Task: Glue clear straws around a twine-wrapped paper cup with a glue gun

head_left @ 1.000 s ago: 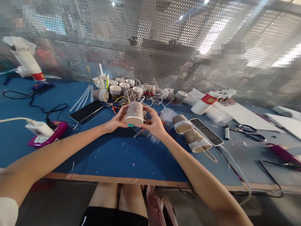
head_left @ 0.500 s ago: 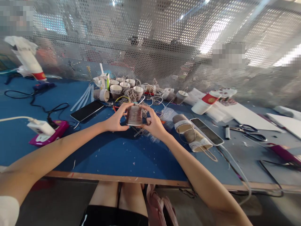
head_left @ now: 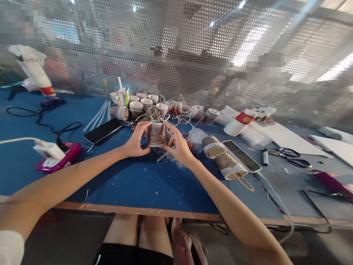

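Note:
Between my hands is a small cup wrapped in brown-grey cord (head_left: 156, 135), its pale rim turned down toward me. The fingers of my left hand (head_left: 135, 141) grip its left side, thumb at the lower edge. On the opposite side my right hand (head_left: 179, 147) holds it, with fingertips at the top and lower right edges. Behind it lies a tangle of grey cord (head_left: 151, 111), partly hidden by the hands. Several similar wrapped cups (head_left: 136, 108) stand at the back, open ends up. Another wrapped cup (head_left: 121, 113) lies on its side.
A black phone (head_left: 102, 131) and a purple power strip (head_left: 58, 156) with plugs are on the left. To the right lie joined cord-wrapped tubes (head_left: 222, 158), a white phone (head_left: 241, 156), scissors (head_left: 292, 154) and a tilted stack of paper cups (head_left: 240, 122). A perforated metal screen (head_left: 187, 70) rises behind.
The wrapped cup stays between both hands, in nearly the same place. My right fingers have shifted slightly on its side. The whole view has moved a little.

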Action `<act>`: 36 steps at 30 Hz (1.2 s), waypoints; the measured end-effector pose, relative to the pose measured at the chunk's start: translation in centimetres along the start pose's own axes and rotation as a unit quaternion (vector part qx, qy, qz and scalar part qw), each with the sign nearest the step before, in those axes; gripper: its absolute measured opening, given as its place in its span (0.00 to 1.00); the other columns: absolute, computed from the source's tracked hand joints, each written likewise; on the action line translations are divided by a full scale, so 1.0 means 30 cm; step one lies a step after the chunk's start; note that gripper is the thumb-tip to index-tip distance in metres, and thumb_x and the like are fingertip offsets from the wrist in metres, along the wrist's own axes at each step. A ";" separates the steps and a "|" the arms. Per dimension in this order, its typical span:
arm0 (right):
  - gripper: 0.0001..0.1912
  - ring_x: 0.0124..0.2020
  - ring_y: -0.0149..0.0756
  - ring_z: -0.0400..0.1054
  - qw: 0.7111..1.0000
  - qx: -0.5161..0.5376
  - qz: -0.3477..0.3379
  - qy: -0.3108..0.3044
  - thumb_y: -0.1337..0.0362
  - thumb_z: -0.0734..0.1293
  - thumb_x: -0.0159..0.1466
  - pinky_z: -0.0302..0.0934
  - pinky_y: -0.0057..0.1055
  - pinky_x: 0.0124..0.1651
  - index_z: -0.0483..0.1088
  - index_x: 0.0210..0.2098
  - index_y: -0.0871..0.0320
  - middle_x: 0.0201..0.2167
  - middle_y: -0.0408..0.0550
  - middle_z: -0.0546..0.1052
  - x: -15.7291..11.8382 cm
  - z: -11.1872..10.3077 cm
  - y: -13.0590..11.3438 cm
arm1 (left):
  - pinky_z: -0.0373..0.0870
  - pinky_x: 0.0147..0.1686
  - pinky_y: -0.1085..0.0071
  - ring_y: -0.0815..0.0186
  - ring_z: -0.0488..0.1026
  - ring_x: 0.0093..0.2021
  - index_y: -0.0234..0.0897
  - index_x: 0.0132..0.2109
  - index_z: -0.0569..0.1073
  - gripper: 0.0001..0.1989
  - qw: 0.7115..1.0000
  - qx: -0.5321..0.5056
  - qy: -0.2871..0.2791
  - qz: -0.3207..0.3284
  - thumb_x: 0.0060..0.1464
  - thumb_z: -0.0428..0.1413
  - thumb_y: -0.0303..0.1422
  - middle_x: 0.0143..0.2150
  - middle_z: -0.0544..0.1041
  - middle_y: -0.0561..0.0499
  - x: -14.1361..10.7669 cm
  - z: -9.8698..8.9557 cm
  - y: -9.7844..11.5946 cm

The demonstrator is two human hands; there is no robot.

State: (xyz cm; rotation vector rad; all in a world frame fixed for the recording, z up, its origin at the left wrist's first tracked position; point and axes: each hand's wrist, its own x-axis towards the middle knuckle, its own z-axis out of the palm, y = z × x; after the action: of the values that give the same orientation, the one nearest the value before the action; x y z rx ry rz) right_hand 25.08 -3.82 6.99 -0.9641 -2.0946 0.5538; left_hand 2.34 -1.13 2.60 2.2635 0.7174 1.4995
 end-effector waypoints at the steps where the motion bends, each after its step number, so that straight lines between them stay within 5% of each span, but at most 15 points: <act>1: 0.40 0.29 0.29 0.66 1.000 0.002 0.003 0.001 0.66 0.72 0.59 0.73 0.40 0.42 0.55 0.68 0.50 0.68 0.58 0.61 0.000 0.002 0.004 | 0.74 0.56 0.51 0.45 0.62 0.65 0.40 0.67 0.58 0.45 1.000 -0.001 -0.005 0.002 0.40 0.63 0.28 0.63 0.62 0.37 -0.003 0.005 -0.001; 7: 0.40 0.31 0.31 0.68 1.000 -0.001 0.029 0.002 0.66 0.72 0.59 0.73 0.42 0.44 0.57 0.68 0.50 0.57 0.55 0.72 0.000 0.019 0.015 | 0.75 0.54 0.53 0.46 0.61 0.65 0.41 0.66 0.60 0.43 0.999 -0.006 0.003 -0.036 0.42 0.64 0.29 0.63 0.61 0.38 -0.006 0.023 0.003; 10: 0.42 0.36 0.35 0.71 1.000 -0.006 0.002 -0.002 0.62 0.73 0.59 0.72 0.44 0.45 0.54 0.69 0.50 0.61 0.58 0.68 0.001 0.016 0.010 | 0.77 0.50 0.57 0.49 0.64 0.61 0.41 0.64 0.61 0.40 0.997 -0.017 0.036 -0.062 0.43 0.65 0.33 0.61 0.62 0.39 -0.004 0.025 -0.003; 14: 0.42 0.52 0.48 0.69 0.996 -0.072 -0.049 0.022 0.49 0.73 0.59 0.69 0.49 0.52 0.56 0.66 0.57 0.66 0.65 0.60 0.004 -0.038 -0.002 | 0.75 0.51 0.56 0.50 0.65 0.60 0.41 0.63 0.60 0.41 0.984 -0.012 0.136 -0.118 0.44 0.68 0.39 0.60 0.60 0.39 -0.002 0.020 -0.042; 17: 0.27 0.54 0.51 0.66 0.981 -0.186 0.036 0.049 0.47 0.64 0.66 0.64 0.50 0.57 0.65 0.54 0.61 0.55 0.62 0.68 0.004 -0.125 -0.013 | 0.73 0.54 0.56 0.50 0.63 0.62 0.43 0.63 0.58 0.43 0.960 -0.015 0.237 -0.146 0.44 0.68 0.44 0.61 0.56 0.40 0.000 0.017 -0.077; 19: 0.22 0.54 0.54 0.66 0.949 -0.285 0.133 0.015 0.48 0.63 0.65 0.62 0.52 0.58 0.68 0.46 0.60 0.48 0.60 0.71 0.003 -0.187 -0.018 | 0.72 0.54 0.57 0.52 0.61 0.63 0.45 0.64 0.56 0.43 0.946 -0.024 0.286 -0.150 0.46 0.68 0.47 0.62 0.53 0.41 0.001 0.018 -0.091; 21: 0.22 0.51 0.56 0.68 0.906 -0.349 0.226 -0.081 0.49 0.68 0.59 0.65 0.50 0.52 0.68 0.43 0.61 0.46 0.60 0.72 0.002 -0.232 -0.022 | 0.72 0.55 0.57 0.53 0.60 0.63 0.47 0.64 0.54 0.43 0.940 -0.028 0.305 -0.149 0.47 0.67 0.47 0.63 0.51 0.42 0.002 0.022 -0.096; 25: 0.28 0.44 0.54 0.73 0.851 -0.391 0.285 -0.203 0.61 0.71 0.53 0.66 0.43 0.45 0.66 0.51 0.67 0.52 0.68 0.69 0.002 -0.222 -0.031 | 0.71 0.56 0.56 0.52 0.61 0.63 0.46 0.64 0.54 0.44 0.946 -0.022 0.292 -0.139 0.47 0.68 0.46 0.63 0.52 0.41 0.000 0.028 -0.089; 30: 0.36 0.49 0.64 0.73 0.834 -0.409 0.355 -0.105 0.65 0.71 0.55 0.67 0.44 0.44 0.60 0.58 0.80 0.56 0.82 0.64 -0.001 -0.128 -0.044 | 0.70 0.58 0.55 0.51 0.59 0.64 0.46 0.64 0.54 0.44 0.955 -0.030 0.270 -0.116 0.46 0.68 0.42 0.63 0.52 0.41 -0.005 0.027 -0.079; 36: 0.21 0.51 0.65 0.71 0.846 -0.394 0.354 -0.053 0.66 0.67 0.59 0.67 0.46 0.48 0.71 0.48 0.76 0.44 0.77 0.75 0.013 -0.155 -0.025 | 0.70 0.57 0.54 0.50 0.59 0.63 0.46 0.63 0.57 0.41 0.950 -0.002 0.286 -0.125 0.45 0.68 0.37 0.60 0.54 0.42 0.004 0.024 -0.066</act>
State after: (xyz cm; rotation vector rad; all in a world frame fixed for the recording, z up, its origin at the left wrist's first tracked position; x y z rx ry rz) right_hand 28.19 -3.66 10.53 -2.2711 -2.0240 0.0401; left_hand 2.60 0.56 1.35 1.6432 1.1050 2.0288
